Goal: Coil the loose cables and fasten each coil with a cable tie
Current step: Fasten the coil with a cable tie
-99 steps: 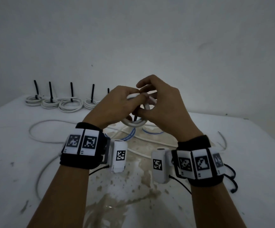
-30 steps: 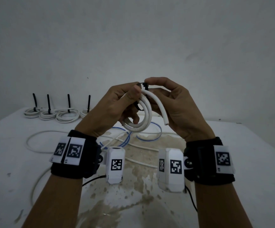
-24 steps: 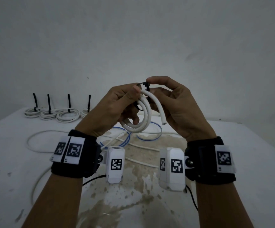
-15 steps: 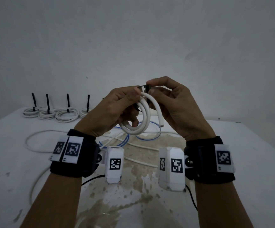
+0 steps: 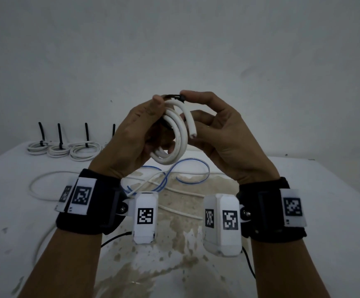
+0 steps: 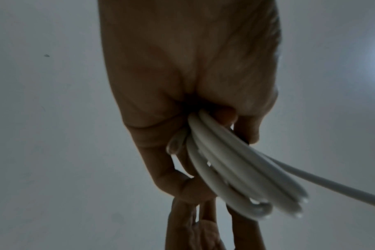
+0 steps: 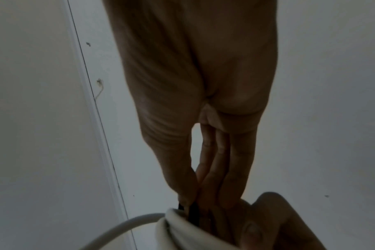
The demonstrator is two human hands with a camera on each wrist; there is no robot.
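A small coil of thick white cable [image 5: 175, 136] is held up in front of me, above the table. My left hand [image 5: 144, 130] grips the coil, its fingers curled round the loops [image 6: 225, 165]. A black cable tie [image 5: 174, 96] runs over the top of the coil. My right hand [image 5: 200, 112] pinches the tie's head between thumb and forefinger, and the tie [image 7: 190, 211] shows dark at those fingertips. One cut cable end [image 5: 193, 133] sticks out to the right.
Several tied white coils [image 5: 84, 150] with upright black tie tails lie at the table's back left. Loose white cable [image 5: 45, 192] and blue wire [image 5: 187, 171] sprawl across the middle of the stained white table [image 5: 325, 211]. A plain wall stands behind.
The coil came up from low between both hands to face height. My right hand shifted onto the tie at the coil's top, and the hands have since barely moved.
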